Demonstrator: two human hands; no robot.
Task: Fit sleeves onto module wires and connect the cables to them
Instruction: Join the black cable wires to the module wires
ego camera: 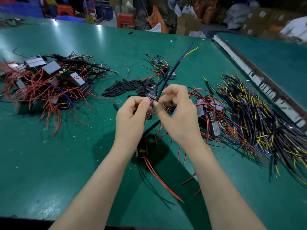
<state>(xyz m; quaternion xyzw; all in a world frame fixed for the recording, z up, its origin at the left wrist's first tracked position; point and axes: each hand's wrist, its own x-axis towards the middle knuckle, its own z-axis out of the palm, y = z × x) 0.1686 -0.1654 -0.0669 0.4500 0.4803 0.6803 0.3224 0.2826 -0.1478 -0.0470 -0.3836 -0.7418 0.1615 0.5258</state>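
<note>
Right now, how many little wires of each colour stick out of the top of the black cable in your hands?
Blue wire: 1
Yellow wire: 1
Total: 2, both coming out of the far end of the black cable.

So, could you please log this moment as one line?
left hand: pinching wire end | right hand: holding black cable | module: on table

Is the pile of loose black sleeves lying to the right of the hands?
No, the black sleeves lie up and left of both hands; the cable bundle fills the right.
</note>
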